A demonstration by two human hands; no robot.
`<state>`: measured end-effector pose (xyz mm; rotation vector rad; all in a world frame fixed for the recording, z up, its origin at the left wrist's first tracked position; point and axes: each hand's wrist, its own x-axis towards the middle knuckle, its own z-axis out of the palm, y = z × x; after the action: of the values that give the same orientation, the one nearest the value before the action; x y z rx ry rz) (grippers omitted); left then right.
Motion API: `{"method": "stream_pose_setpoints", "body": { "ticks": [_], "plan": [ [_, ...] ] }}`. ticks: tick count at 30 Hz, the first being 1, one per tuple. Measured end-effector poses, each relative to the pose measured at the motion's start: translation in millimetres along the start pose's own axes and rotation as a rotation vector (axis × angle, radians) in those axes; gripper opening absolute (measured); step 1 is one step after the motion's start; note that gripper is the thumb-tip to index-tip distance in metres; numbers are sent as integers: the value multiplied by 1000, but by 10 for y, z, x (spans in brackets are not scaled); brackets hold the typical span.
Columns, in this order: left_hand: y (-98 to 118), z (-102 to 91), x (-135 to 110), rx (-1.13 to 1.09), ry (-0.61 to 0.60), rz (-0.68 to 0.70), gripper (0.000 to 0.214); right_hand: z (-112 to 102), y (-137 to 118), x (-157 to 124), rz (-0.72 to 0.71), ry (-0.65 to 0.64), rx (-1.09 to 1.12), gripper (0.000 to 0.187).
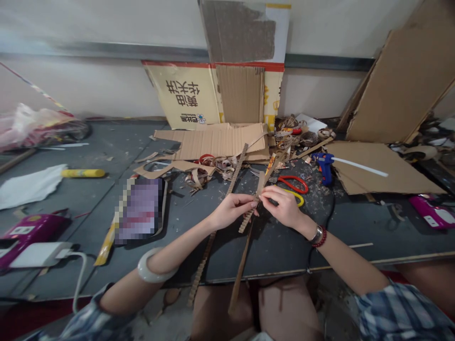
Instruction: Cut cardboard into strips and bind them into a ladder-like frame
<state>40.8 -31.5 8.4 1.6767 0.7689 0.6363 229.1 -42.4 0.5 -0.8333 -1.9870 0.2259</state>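
Between both hands is a narrow strip of cardboard [261, 182], its lower end showing corrugated ridges. My left hand [234, 209] pinches it from the left, thumb and fingers together. From the right, my right hand [280, 202] closes its fingertips on the same strip, close to the left fingertips. A long ridged strip [237, 170] passes behind my left hand and hangs over the table's front edge. Another thin brown strip [241, 265] runs down below the hands, past the edge. Just beyond my right hand lie scissors with red and yellow handles [294, 183].
A blue glue gun [324, 168] with a white glue stick rests at right by a flat cardboard sheet [380, 166]. Cardboard scraps [213, 142] and curled strips fill the back middle. Left are a blurred-out tablet-like device [141, 208], a yellow tube [83, 173] and a white charger [40, 255].
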Motion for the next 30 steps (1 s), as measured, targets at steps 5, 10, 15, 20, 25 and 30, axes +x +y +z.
{"method": "stream_pose_setpoints", "body": {
  "ticks": [5, 10, 15, 20, 25, 30],
  "plan": [
    [-20, 15, 2, -71, 4, -18, 26, -20, -25, 2, 35, 21, 39, 11],
    [-16, 35, -4, -71, 39, -46, 29, -33, -43, -4, 15, 13, 37, 9],
    [1, 39, -24, -39, 49, -109, 39, -1, 9, -7, 6, -2, -64, 7],
    [0, 24, -18, -113, 23, -89, 33, 11, 1, -33, -78, -10, -88, 10],
    [-3, 5, 14, -169, 22, -117, 29, 11, -32, -46, -128, 4, -93, 12],
    [-49, 1, 26, -266, -44, -100, 28, 41, -24, -71, -156, -26, -88, 12]
  ]
}}
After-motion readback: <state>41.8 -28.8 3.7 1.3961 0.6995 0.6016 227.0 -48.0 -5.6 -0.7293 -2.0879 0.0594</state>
